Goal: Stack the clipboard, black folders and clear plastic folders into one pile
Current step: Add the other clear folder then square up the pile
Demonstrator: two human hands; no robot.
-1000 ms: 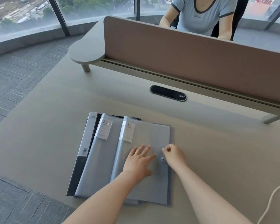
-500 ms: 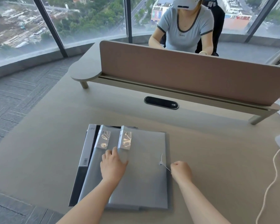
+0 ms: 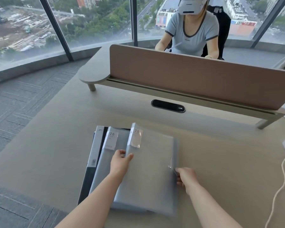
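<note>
- While the top clear plastic folder (image 3: 148, 170) sits skewed to the right over the pile near the bench's (image 3: 56, 145) front edge, the step in hand looks like squaring it up.
- The left hand (image 3: 121, 162) pinches that folder's left spine edge, thumb on top and fingers curled beneath; the right hand (image 3: 185, 177) is closed on its right edge, beside a small metal clasp (image 3: 171, 165).
- Doing it well, I judge, means sliding the folder left with both hands level until its spine meets that of the second clear folder (image 3: 110, 150), then pressing it flat.
- Slippery covers could drag the lower folder along, so a light lift first seems wiser.
- Underneath, a black folder (image 3: 90, 175) with a white spine label shows at the left; the clipboard I cannot make out.
- Against half a second ago, the left hand has gone from lying flat on the covers to gripping the spine edge, whose far corner now rides raised.
</note>
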